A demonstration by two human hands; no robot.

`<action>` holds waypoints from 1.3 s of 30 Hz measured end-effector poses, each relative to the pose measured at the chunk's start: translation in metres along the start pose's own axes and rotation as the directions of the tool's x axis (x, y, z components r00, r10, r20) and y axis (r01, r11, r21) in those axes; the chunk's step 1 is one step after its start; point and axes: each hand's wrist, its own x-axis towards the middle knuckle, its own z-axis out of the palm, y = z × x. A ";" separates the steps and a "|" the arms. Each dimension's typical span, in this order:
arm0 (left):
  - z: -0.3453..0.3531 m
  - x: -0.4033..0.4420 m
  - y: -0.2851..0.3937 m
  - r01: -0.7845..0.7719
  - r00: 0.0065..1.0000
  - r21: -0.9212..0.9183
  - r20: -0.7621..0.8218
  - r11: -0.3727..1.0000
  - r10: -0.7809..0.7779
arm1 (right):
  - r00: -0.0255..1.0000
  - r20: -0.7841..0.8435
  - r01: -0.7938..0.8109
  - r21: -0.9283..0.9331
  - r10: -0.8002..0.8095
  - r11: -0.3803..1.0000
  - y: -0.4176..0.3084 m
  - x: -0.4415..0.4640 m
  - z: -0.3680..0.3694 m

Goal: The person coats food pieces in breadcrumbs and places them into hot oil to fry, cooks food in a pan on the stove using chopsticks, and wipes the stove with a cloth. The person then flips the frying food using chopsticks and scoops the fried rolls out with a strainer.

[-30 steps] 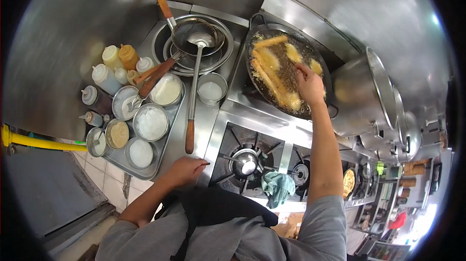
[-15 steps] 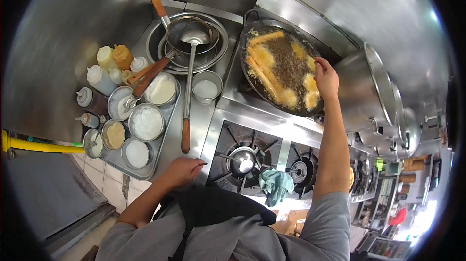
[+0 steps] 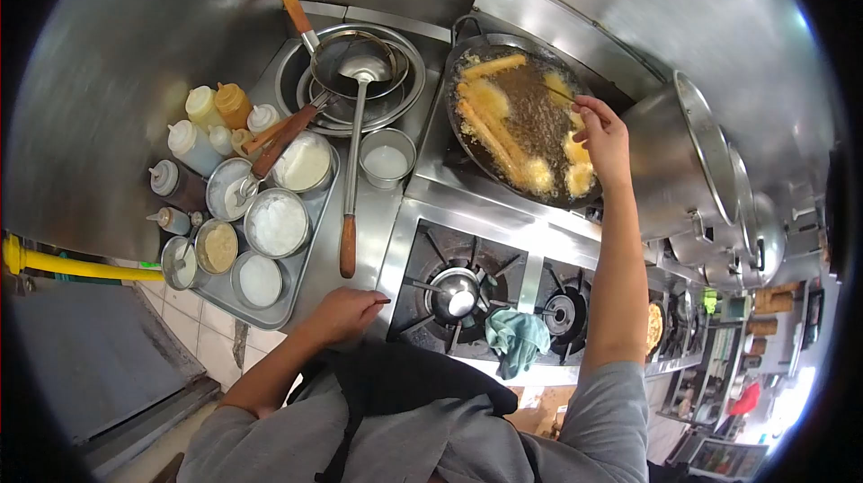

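My right hand (image 3: 600, 134) is over the right rim of a wide dark wok (image 3: 457, 115), its fingers pinching a thin stick (image 3: 559, 93) that looks like a chopstick. The stick's tip points left over bubbling oil, by a yellow battered piece (image 3: 556, 80). Long golden fried sticks (image 3: 485, 132) and more frothy battered pieces (image 3: 580, 179) lie in the oil. Low at the counter's front edge, my left hand (image 3: 346, 314) is closed on a small brown stick (image 3: 383, 301), only a short end of which shows. Just above that hand is the wooden handle of a ladle (image 3: 349, 204).
Left of the stove stands a tray (image 3: 310, 240) of metal bowls with powders, beside several squeeze bottles (image 3: 191, 143). Strainers (image 3: 346, 47) rest in a large basin. Burners (image 3: 454, 294), a green cloth (image 3: 517, 339) and tall pots (image 3: 674, 150) are nearby.
My right hand has tilted, and the thin stick now points left over the oil, showing more of its length. My left hand stays about where it was. The whole view has shifted slightly.
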 end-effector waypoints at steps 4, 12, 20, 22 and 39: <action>0.005 0.000 -0.001 -0.029 0.999 -0.019 -0.044 0.999 0.028 | 0.989 0.145 -0.012 0.150 -0.010 0.989 -0.026 -0.029 0.021; -0.002 0.002 0.003 0.013 0.995 0.011 0.097 1.000 -0.014 | 0.971 0.241 -0.026 0.082 0.006 0.996 -0.016 -0.039 0.047; 0.001 0.002 -0.001 -0.034 0.999 0.000 0.042 0.999 0.034 | 0.994 0.105 0.010 0.054 -0.016 0.998 -0.009 -0.032 0.029; 0.002 0.003 -0.002 -0.034 0.998 -0.008 0.054 0.999 0.035 | 0.995 0.096 -0.022 0.049 0.017 0.999 -0.011 -0.032 0.020; -0.002 0.002 0.008 0.006 0.998 -0.014 0.060 1.000 -0.005 | 0.992 0.080 0.115 -0.241 -0.098 0.964 0.015 -0.047 0.024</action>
